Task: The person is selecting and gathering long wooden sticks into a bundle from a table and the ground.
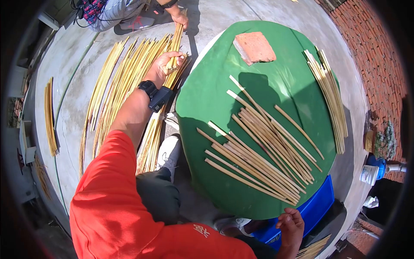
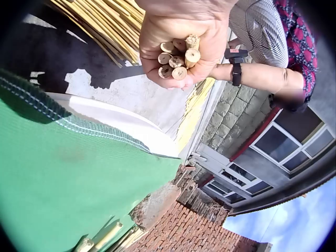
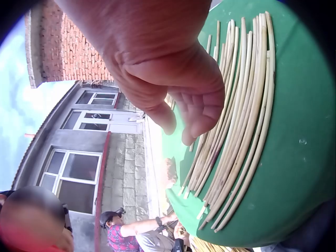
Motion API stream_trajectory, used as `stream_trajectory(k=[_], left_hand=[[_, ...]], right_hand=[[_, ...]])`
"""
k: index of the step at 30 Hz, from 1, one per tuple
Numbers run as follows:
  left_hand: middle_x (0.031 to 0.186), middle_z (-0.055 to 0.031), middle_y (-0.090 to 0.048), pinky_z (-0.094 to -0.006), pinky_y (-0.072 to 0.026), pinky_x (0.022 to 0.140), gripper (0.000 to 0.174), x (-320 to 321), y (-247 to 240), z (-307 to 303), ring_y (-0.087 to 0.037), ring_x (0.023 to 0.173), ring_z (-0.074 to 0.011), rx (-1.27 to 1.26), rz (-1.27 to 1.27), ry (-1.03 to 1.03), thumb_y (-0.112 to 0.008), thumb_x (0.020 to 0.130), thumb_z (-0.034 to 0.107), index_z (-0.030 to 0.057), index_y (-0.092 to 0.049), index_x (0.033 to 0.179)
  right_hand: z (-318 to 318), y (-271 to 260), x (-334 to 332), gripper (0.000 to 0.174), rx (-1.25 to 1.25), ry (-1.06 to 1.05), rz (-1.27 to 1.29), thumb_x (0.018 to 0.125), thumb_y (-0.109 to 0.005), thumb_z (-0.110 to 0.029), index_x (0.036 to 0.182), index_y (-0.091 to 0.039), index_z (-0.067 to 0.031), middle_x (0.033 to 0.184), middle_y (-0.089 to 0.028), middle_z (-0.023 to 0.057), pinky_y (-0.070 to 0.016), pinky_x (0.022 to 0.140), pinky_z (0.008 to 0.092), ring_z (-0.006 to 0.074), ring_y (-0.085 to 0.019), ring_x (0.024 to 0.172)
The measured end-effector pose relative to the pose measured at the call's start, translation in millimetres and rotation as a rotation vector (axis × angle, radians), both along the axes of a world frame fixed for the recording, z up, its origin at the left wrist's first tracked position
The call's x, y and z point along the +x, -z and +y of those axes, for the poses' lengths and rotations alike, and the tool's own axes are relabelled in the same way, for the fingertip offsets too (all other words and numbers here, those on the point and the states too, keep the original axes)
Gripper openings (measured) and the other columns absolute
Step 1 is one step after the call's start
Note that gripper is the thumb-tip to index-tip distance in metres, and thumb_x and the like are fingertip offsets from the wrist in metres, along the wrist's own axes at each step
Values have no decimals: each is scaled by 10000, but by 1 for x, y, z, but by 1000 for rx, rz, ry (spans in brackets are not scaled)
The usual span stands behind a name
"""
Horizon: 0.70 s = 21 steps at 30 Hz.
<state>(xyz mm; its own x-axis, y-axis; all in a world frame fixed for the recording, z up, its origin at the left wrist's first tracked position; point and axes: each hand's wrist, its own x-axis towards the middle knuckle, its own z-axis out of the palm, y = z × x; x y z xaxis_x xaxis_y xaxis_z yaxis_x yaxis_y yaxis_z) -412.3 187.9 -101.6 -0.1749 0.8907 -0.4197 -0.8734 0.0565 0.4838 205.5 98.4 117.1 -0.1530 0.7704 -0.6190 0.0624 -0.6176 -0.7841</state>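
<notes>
My left hand [image 1: 161, 67] grips the near end of a small bundle of thin wooden sticks [image 1: 177, 39] above the ground at the left. Their round cut ends [image 2: 177, 63] face the camera in the left wrist view, ringed by my fingers. Another person's hand [image 1: 180, 18] is at the bundle's far end. Beside the near edge of the green-covered table [image 1: 202, 97], my right hand [image 1: 291, 226] hangs with loosely bent fingers, holding nothing. Closest to it are paler sticks [image 1: 254, 166] spread in overlapping rows on the cloth.
Long yellowish sticks [image 1: 125, 77] cover the ground at the left. A brick [image 1: 255, 47] lies at the table's far side, with another stick pile [image 1: 328, 101] along its right edge. A blue bin [image 1: 317, 203] stands below the table. The other person crouches at the top left.
</notes>
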Motion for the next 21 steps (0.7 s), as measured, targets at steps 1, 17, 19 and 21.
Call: stream_trajectory(k=[1, 17, 19, 21], left_hand=[[781, -125, -558, -208, -480, 481, 146, -8, 2, 2, -525, 557, -122, 45, 47, -16, -569, 799, -8, -92, -500, 896], [843, -100, -552, -242, -423, 552, 422, 81, -59, -11, -472, 611, -115, 282, 271, 147, -531, 877, 186, -45, -418, 1211], [844, -96, -558, -237, -433, 553, 393, 93, -76, -11, -483, 620, -113, 321, 369, 170, -525, 881, 176, -44, -441, 1196], [842, -90, -571, -226, -452, 567, 361, 105, -89, -11, -513, 650, -108, 369, 476, 221, -521, 884, 164, -31, -462, 1181]], right_hand=[[0, 0, 2, 273, -1, -4, -1, 812, -612, -99, 1031, -517, 33, 778, -615, 146, -493, 514, 275, 189, -592, 573], [-31, -26, 11, 284, -3, -9, 41, 800, -627, -92, 1034, -526, 33, 811, -619, 130, -482, 573, 234, 156, -604, 635], [-41, -32, 15, 277, 4, 5, 50, 801, -624, -85, 1032, -529, 33, 811, -618, 130, -482, 575, 235, 156, -604, 638], [-53, -40, 19, 268, 8, 9, 74, 802, -621, -72, 1034, -533, 28, 809, -617, 129, -483, 582, 238, 159, -604, 642]])
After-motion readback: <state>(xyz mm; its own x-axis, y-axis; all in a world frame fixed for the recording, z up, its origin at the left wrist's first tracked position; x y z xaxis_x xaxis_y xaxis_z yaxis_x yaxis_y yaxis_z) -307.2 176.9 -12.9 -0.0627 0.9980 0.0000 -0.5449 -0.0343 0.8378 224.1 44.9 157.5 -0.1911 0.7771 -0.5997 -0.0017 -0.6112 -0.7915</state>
